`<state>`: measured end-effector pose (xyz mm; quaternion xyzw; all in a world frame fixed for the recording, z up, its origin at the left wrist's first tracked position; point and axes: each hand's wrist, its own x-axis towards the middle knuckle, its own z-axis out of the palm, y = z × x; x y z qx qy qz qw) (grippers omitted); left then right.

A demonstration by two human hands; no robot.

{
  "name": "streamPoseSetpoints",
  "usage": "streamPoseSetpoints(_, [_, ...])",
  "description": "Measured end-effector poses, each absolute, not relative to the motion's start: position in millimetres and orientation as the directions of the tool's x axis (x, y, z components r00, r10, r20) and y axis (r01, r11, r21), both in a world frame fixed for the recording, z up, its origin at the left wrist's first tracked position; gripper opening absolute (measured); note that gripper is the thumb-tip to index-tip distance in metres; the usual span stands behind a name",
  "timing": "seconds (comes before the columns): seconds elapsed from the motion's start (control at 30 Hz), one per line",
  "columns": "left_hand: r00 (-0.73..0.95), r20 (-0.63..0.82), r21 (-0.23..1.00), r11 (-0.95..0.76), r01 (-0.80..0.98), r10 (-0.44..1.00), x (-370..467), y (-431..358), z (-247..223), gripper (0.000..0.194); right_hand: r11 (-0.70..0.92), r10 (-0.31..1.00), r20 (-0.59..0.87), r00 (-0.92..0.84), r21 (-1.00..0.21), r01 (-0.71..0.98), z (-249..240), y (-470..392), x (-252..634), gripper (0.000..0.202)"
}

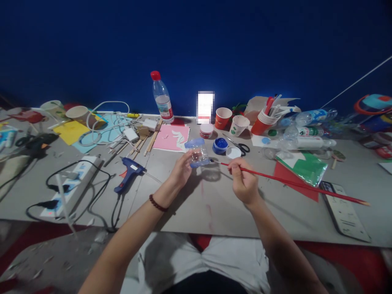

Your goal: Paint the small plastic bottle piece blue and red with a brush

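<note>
Head view: grey bench (183, 212), blue wall (196, 49) behind. One clear plastic piece (200, 150), over mid-bench, clasped in left hand (182, 169); right hand (245, 181) closed round one brush (275, 176), tip near piece. One glue gun (131, 173), one upright bottle (162, 98).

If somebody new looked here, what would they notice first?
Probably the long red paintbrush in the right hand, its tip close to the blue-edged clear plastic piece in the left hand. Just beyond, an open jar of blue paint stands on the grey table. Farther back, a red-capped bottle stands near the dark blue wall.
</note>
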<state>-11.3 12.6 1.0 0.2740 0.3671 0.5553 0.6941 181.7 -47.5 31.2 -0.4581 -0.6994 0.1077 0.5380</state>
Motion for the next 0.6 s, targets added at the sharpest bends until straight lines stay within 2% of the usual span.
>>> streamPoseSetpoints(0.2, [0.268,-0.197,0.74,0.322,-0.59,0.943,-14,12,4,0.038,0.603,0.707,0.704,0.064,-0.647,0.467,26,-53,181,0.022])
streamPoseSetpoints(0.6, [0.222,-0.176,0.789,0.273,-0.55,0.959,-10,8,5,0.037,0.7,0.626,0.78,0.005,-0.564,0.438,30,-63,166,0.021])
